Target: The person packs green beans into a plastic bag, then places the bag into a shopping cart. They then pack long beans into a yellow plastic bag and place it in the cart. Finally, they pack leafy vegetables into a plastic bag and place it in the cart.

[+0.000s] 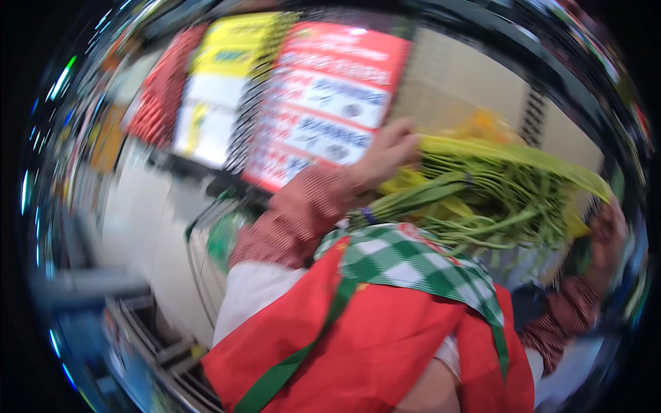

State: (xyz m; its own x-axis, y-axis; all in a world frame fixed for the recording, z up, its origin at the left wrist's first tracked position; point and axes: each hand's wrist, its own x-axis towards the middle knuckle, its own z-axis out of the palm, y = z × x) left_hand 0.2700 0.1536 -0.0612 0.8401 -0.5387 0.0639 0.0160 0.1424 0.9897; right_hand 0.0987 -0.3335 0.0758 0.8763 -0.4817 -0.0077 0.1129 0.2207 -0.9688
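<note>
My left hand (pixel 395 148) grips one end of the upper edge of a translucent yellow plastic bag (pixel 508 151). At the far right, my right hand (pixel 608 233), blurred, closes on the other end of that edge. The edge is stretched between the two hands. Below it lies a tangled bundle of long green beans (pixel 508 199), with more yellow plastic showing behind and among them. A dark purple band (pixel 368 215) wraps the bundle's near left end. Part of the beans is hidden behind the green-and-white checked bib of my red apron (pixel 392 330).
A red-and-white printed sign (pixel 330 98) and a yellow-and-white one (pixel 222 88) stand beyond my left arm. Red mesh (pixel 165 93) is left of them. Tan cardboard (pixel 457 77) lies behind the beans. Green plastic (pixel 224 240) and dark crates (pixel 165 335) are at lower left.
</note>
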